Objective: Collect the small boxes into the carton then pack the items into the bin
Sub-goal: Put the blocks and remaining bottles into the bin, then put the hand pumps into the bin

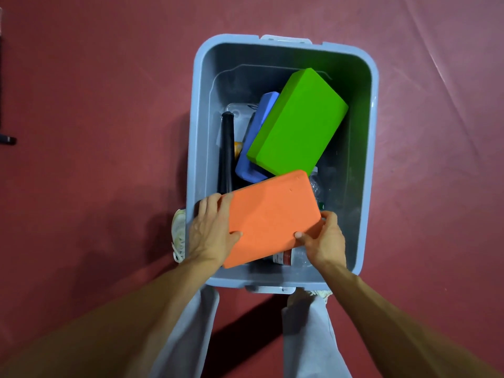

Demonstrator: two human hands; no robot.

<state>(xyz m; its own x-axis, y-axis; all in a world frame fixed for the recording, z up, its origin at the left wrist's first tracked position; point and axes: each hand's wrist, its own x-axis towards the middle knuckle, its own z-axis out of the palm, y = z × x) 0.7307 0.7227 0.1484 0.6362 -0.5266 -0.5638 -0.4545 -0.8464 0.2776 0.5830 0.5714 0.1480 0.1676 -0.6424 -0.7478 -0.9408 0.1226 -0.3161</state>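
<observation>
While both hands hold the orange block [272, 216] above the near end of the bin [372, 132], the likeliest trouble is a bad landing rather than a lost grip. The left hand [210, 230] grips the block's left edge, fingers curled over the far corner and thumb pressed on the upper face. The right hand [324, 238] pinches the near right corner, thumb on top and fingers curled underneath. The block is tilted, and its far edge is just beside the green block [297, 121]; whether they touch I cannot tell.

The green block leans across a blue block [256, 137] and looks loosely propped, so I judge that a forward push from the orange one could make it slide or tip. Clear bottles [297, 257] lie under the orange block; being round and thin, they may roll or buckle and leave it rocking if it is set down flat on them. A black tube [227, 148] along the left wall narrows the room on that side. The block's near left corner hangs close above the rim, so a straight drop might catch there and spill it onto the red floor [95, 105] beside the shoe [178, 230]. Letting go with one hand first would probably let the foam pivot.

No carton or small boxes show in this view
</observation>
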